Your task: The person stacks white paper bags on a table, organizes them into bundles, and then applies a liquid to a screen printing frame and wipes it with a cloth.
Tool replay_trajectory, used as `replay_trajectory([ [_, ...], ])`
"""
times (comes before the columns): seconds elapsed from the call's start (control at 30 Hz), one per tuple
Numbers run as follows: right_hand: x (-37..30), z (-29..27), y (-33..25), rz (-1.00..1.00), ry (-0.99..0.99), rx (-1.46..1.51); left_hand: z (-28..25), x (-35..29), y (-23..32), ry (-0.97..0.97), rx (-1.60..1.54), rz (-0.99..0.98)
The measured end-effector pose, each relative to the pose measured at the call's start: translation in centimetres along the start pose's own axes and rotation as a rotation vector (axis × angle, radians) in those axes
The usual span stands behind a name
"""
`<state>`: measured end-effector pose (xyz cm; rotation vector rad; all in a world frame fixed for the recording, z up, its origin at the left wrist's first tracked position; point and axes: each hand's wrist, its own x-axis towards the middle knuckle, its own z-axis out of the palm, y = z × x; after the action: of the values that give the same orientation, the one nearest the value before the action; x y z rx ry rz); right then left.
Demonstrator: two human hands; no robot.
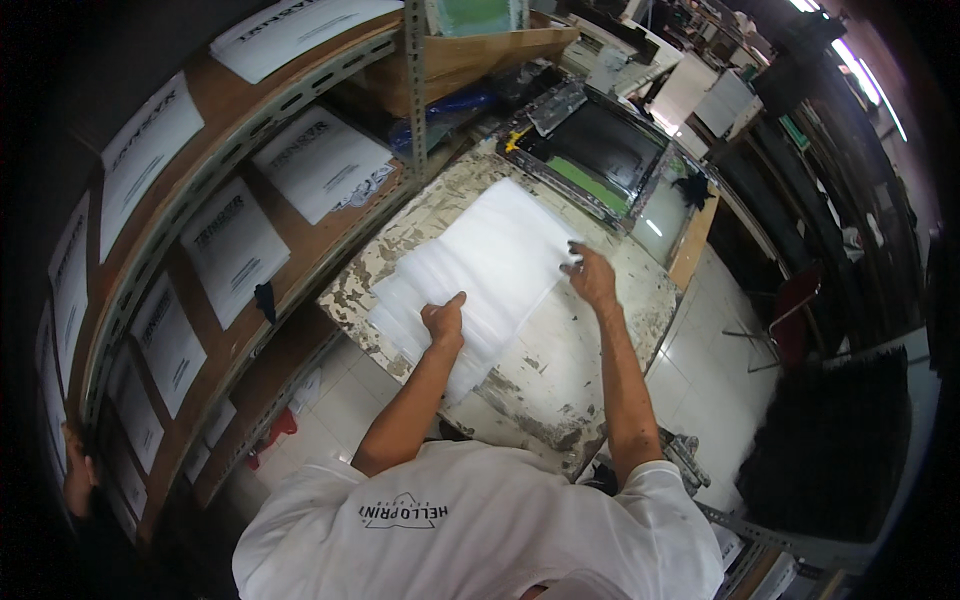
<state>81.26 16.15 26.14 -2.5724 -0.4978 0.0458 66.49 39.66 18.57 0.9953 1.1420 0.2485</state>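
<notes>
A stack of thin white, slightly see-through sheets (500,255) lies slantwise on a worn, paint-flaked table (550,385). Its near-left edges are fanned out unevenly. My left hand (443,322) grips the stack's near side, thumb on top and the other fingers hidden beneath. At the right edge of the stack, my right hand (592,276) has its thumb and forefinger bent and apart, with dark-stained tips close to the sheets. Nothing shows between those fingertips.
A framed printing screen (600,150) lies at the table's far end, beside a glass pane (662,225). On the left stands a metal-edged rack (300,260) with printed white sheets. Another person's hand (76,470) touches it at far left. A red chair (795,305) stands right.
</notes>
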Motion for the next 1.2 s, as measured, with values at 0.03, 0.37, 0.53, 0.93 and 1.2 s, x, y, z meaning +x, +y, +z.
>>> replay_trajectory([
  [0.03, -2.0, 0.9, 0.9, 0.015, 0.017, 0.028, 0.0, -1.1, 0.4, -0.005, -0.005, -0.006],
  [0.37, -17.8, 2.7, 3.7, 0.230, 0.165, 0.148, -3.4, -5.9, 0.8, -0.097, 0.057, 0.229],
  [0.53, -26.6, 2.4, 5.3, 0.347, 0.253, 0.179, -2.3, -10.1, 3.4, -0.215, 0.697, 1.215],
  [0.93, -44.0, 4.0, 5.1, 0.704, 0.537, 0.238, -2.3, -1.2, -0.9, -0.762, 1.699, 1.256],
  [1.2, -55.7, 5.7, 7.5, 0.921, 0.627, 0.232, -2.1, -3.3, 0.2, -0.750, 1.594, 1.290],
])
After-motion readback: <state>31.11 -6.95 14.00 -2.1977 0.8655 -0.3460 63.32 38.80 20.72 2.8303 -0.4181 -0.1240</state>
